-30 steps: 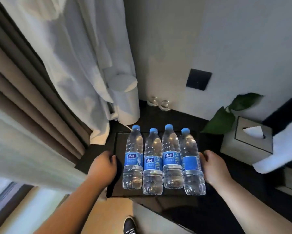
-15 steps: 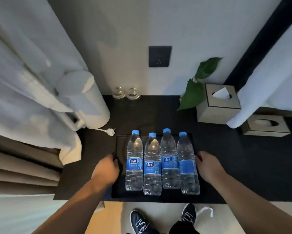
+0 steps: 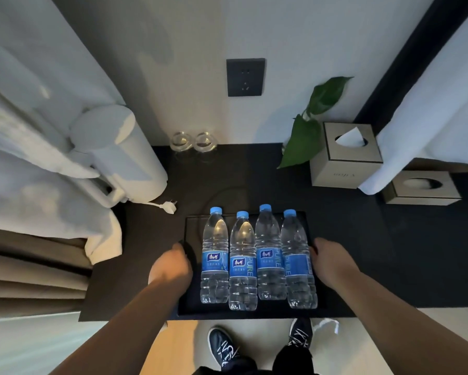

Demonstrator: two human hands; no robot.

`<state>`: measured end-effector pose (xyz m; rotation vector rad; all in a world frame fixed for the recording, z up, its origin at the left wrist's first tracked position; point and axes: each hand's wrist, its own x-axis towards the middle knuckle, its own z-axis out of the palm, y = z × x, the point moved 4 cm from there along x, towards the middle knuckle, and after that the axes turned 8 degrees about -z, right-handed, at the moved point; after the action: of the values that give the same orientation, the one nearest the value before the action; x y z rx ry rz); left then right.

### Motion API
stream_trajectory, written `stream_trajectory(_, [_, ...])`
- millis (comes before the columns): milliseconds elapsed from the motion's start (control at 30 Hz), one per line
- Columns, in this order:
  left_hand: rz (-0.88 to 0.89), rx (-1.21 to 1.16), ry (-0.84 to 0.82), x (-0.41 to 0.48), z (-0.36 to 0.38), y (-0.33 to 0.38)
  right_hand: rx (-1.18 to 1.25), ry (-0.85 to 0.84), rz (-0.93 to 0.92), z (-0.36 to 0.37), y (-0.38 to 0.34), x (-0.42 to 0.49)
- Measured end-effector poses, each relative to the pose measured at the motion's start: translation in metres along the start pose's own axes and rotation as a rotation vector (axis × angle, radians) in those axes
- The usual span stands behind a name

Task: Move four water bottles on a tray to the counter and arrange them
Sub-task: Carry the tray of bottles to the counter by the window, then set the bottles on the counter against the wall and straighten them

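black tray [image 3: 192,226] sits on the bench [image 3: 389,253], left hand [image 3: 170,266] and right hand [image 3: 328,262] fingers gripping its sides, four bottles [image 3: 257,255] not yet unloaded or arranged.

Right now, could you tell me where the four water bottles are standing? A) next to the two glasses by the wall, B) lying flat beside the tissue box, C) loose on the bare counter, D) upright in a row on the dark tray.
D: the four bottles stand upright, side by side, on the tray, with a hand at each side edge.
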<state>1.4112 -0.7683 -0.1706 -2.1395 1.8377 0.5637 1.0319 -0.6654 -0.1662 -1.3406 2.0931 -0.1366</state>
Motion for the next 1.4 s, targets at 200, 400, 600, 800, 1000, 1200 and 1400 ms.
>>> stream_trajectory(200, [-0.091, -0.014, 0.025, 0.0, -0.001, -0.003, -0.046, -0.021, -0.025, -0.001, -0.004, 0.001])
stream_trajectory(400, [-0.033, -0.01, -0.018, 0.007, 0.007, -0.007, -0.095, -0.012, -0.038, -0.001, -0.006, 0.003])
stream_trajectory(600, [0.077, 0.015, -0.043, 0.013, -0.002, -0.01, -0.127, 0.016, -0.083, -0.008, -0.007, 0.006])
stream_trajectory(800, [0.128, -0.068, 0.209, 0.006, -0.034, 0.002, -0.071, 0.204, -0.068, -0.02, -0.027, 0.004])
stream_trajectory(1000, [0.171, -0.146, 0.249, 0.017, -0.049, 0.037, -0.021, 0.295, -0.267, -0.023, -0.089, 0.012])
stream_trajectory(1200, [0.124, -0.098, 0.248, 0.032, -0.051, 0.063, -0.105, 0.237, -0.405, -0.008, -0.149, 0.037])
stream_trajectory(1400, [0.146, 0.042, 0.134, 0.054, -0.055, 0.086, -0.482, 0.145, -0.4, 0.02, -0.191, 0.063])
